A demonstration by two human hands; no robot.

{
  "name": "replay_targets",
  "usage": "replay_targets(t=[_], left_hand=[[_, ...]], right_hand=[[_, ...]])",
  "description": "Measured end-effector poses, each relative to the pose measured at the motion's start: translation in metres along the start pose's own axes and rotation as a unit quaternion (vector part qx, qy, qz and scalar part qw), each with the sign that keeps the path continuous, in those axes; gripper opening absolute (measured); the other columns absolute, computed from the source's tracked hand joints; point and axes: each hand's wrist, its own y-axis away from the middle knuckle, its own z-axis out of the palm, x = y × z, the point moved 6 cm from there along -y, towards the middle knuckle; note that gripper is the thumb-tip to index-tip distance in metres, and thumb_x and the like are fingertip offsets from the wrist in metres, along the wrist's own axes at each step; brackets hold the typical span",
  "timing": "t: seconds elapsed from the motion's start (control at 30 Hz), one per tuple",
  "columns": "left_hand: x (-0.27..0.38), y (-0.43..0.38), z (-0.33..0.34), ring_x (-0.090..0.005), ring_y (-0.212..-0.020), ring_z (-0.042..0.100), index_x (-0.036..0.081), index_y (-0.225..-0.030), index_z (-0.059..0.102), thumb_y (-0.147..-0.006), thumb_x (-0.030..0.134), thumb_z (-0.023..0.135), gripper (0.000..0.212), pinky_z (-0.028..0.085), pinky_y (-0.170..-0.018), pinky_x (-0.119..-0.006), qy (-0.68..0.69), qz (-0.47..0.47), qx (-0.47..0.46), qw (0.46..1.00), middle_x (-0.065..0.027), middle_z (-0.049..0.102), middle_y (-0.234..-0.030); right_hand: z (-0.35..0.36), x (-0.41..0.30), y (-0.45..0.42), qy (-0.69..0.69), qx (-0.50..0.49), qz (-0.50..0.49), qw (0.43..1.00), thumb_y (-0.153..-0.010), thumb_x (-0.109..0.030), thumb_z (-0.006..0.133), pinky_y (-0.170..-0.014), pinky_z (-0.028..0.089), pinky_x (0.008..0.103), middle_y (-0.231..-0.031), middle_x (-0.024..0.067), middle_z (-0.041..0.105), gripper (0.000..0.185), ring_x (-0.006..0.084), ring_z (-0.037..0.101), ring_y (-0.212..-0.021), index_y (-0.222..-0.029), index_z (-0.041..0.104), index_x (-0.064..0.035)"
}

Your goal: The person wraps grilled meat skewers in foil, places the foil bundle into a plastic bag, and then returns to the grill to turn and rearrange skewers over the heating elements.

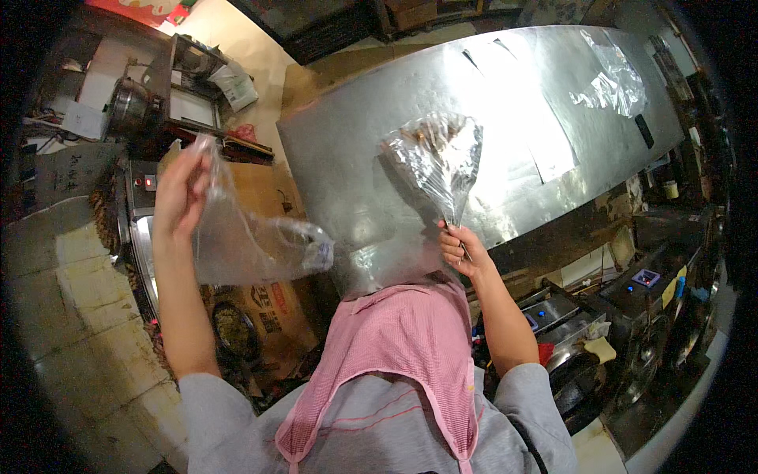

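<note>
Raised at the left, my left hand (185, 192) pinches a clear plastic bag (237, 243), which hangs and billows towards the near edge of the metal table. My right hand (462, 249) is closed around the gathered thin ends of a fan-shaped bundle of skewers (441, 154) above the table. Clear plastic wraps the wide end of the bundle, with brownish pieces showing through it; what they are cannot be told. The bundle and the hanging bag are apart.
The large metal table (349, 172) spans the view ahead. Crumpled clear plastic (622, 83) and a dark flat object (644, 131) lie at its far right. A cardboard box (278, 320) stands at lower left, kitchen equipment (556, 314) at lower right.
</note>
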Motion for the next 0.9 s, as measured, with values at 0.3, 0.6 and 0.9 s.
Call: replay_targets(t=[0.3,0.6,0.9], left_hand=[[0.102,-0.013,0.184,-0.0054,-0.060,0.046,0.003,-0.109,0.048,-0.089,0.012,0.057,0.024,0.044,-0.062,-0.024,-0.313,0.199,0.012,0.928,-0.0014,0.059,-0.082],[0.097,0.003,0.248,-0.0127,-0.086,0.057,0.000,-0.118,0.056,-0.074,-0.008,0.040,0.047,0.048,-0.073,-0.025,-0.588,0.239,-0.184,0.750,-0.0066,0.064,-0.102],[0.084,0.040,0.271,-0.0113,-0.069,0.060,0.007,-0.140,0.037,-0.073,-0.006,0.038,0.068,0.052,-0.063,-0.026,-0.510,0.179,-0.328,0.775,-0.0093,0.061,-0.108]], right_hand=[[0.025,-0.068,0.095,0.272,0.094,-0.002,0.958,-0.093,-0.017,0.055,-0.038,0.025,0.0207,-0.057,-0.0059,0.035,0.017,0.0048,0.029,-0.042,-0.103,0.043,-0.0103],[0.067,-0.109,0.207,0.333,0.021,-0.049,0.941,-0.089,-0.012,0.057,-0.037,0.027,0.0224,-0.058,-0.0015,0.042,0.040,0.0061,0.034,-0.041,-0.125,0.040,-0.0044],[0.138,-0.080,0.180,0.384,-0.045,-0.118,0.915,-0.088,-0.012,0.059,-0.037,0.028,0.0238,-0.053,-0.0013,0.039,0.023,0.0070,0.034,-0.039,-0.105,0.048,-0.0016]])
